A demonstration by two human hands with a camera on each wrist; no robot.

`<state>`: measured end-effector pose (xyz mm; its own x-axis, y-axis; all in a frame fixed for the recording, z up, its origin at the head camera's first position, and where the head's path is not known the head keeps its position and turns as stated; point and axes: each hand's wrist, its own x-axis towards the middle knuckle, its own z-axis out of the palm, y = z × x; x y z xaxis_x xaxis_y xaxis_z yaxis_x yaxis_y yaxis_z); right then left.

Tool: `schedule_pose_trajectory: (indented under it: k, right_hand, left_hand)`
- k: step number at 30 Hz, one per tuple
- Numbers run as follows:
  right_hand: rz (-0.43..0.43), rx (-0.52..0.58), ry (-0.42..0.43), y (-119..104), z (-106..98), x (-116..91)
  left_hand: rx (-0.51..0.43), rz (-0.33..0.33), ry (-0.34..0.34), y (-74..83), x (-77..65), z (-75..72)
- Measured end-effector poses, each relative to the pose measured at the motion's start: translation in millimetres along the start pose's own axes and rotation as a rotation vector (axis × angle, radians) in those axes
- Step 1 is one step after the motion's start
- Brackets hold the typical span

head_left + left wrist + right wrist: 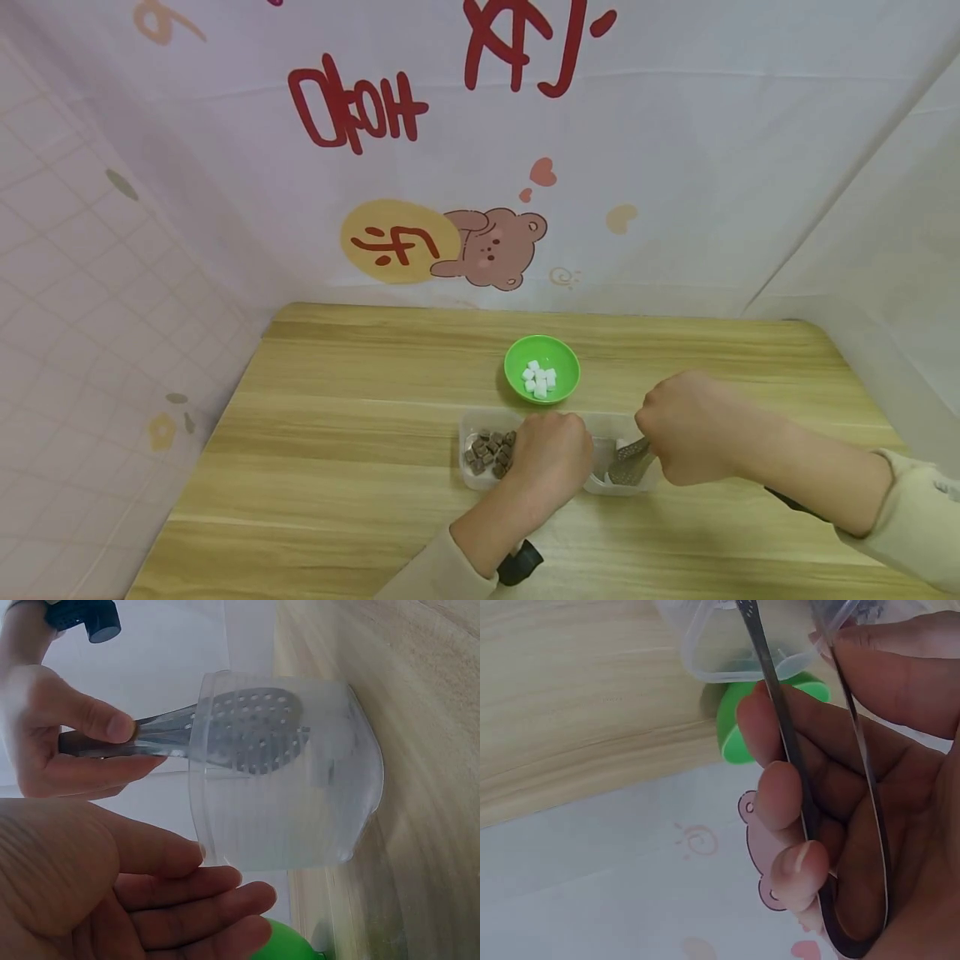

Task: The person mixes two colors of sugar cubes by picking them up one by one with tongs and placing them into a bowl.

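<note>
Brown cubes lie in the left end of the clear box on the counter, with no tool at them. Just behind the box, the green bowl holds a small cluster of white cubes, which I take as the part already done. My left hand is over the middle of the box, fingers loosely extended and thumb tip at the rim, no firm hold showing; it hides what lies beneath, so whether this is one divided box or two side by side I cannot tell. In the right end, at least one white piece lies by the perforated head of the tongs, so I judge the work under way but unfinished. Whether the tongs pinch that piece I cannot make out. At far right, my right hand is wrapped around the tongs, whose two arms stand apart within the grip. How many more pieces are left is too hazy to count.
</note>
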<state>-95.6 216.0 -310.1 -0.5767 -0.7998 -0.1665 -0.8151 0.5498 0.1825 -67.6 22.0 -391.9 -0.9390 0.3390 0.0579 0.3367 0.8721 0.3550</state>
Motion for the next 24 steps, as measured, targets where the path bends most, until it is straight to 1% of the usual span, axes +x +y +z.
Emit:
schedule_pose_trajectory:
  k: [6, 9, 12, 15, 19, 22, 24]
  right_hand:
    - [-0.043, -0.074, 0.006, -2, 2, 1]
    - [-0.056, -0.072, 0.014, -1, 3, 0]
    - [-0.054, -0.042, 0.010, 0, 5, -3]
    - [-0.035, 0.024, 0.009, 3, 8, -6]
    - [-0.004, 0.116, 0.035, 10, 11, -13]
    - [0.026, 0.157, 0.091, 16, 13, -20]
    - [0.046, 0.170, 0.163, 21, 14, -24]
  left_hand:
    - [0.010, -0.012, -0.003, 0.5, 1.0, 0.0]
    - [0.012, -0.008, 0.001, 0.1, 1.0, -0.1]
    - [0.008, -0.001, 0.006, -0.7, 0.3, 0.4]
    - [-0.001, -0.001, 0.007, -1.3, -0.2, 0.4]
    - [-0.007, -0.014, -0.003, -1.2, -0.1, -0.1]
    - [0.002, -0.017, -0.015, -0.7, 0.2, -0.8]
    - [0.014, -0.013, -0.017, -0.6, 0.4, -0.9]
